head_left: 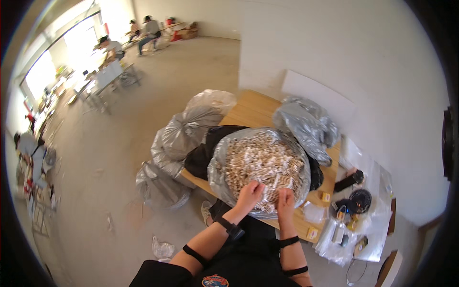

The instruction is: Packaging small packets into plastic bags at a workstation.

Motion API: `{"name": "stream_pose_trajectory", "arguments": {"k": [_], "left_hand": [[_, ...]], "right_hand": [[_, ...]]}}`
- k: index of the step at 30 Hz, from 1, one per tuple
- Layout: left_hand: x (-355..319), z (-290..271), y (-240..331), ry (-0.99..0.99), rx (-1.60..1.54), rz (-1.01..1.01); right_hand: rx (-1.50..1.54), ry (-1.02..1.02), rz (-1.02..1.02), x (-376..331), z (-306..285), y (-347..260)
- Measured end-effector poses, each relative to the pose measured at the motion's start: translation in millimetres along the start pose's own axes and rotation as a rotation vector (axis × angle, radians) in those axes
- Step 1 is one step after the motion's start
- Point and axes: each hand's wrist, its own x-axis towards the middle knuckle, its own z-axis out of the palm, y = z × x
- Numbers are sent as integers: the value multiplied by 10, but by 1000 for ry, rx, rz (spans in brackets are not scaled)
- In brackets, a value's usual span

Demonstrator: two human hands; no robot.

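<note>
A large grey plastic bag (217,155), its mouth spread wide, lies in front of me full of a loose heap of cotton swabs (258,158) with white tips and pale sticks. At the near side of the heap, my left hand (250,195) and my right hand (286,201) pinch a small row of cotton swabs (271,195) between them, the sticks lined up side by side. Both hands have their fingers closed. Some of the fingertips are too small to make out.
The bag rests on a wooden table (248,105). Stuffed grey bags (191,129) stand on the floor to the left; another grey bag (306,124) lies at the back right. A black fan (359,201), small yellow boxes (326,196) and clear plastic bags (313,212) sit to the right. Other people work far left.
</note>
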Motion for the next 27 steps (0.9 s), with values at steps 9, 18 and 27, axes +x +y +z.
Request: {"name": "stream_pose_trajectory", "arguments": {"k": [9,18,27], "left_hand": [[-100,53,13,-83,110,118],[213,-293,-334,361,66,-43],[208,-481,-443,411,37,-119]], "right_hand": [[-271,70,-80,-33,65,-58],[-479,116,-209,447,105,-69],[-826,9,-545,508,108,-147]]}}
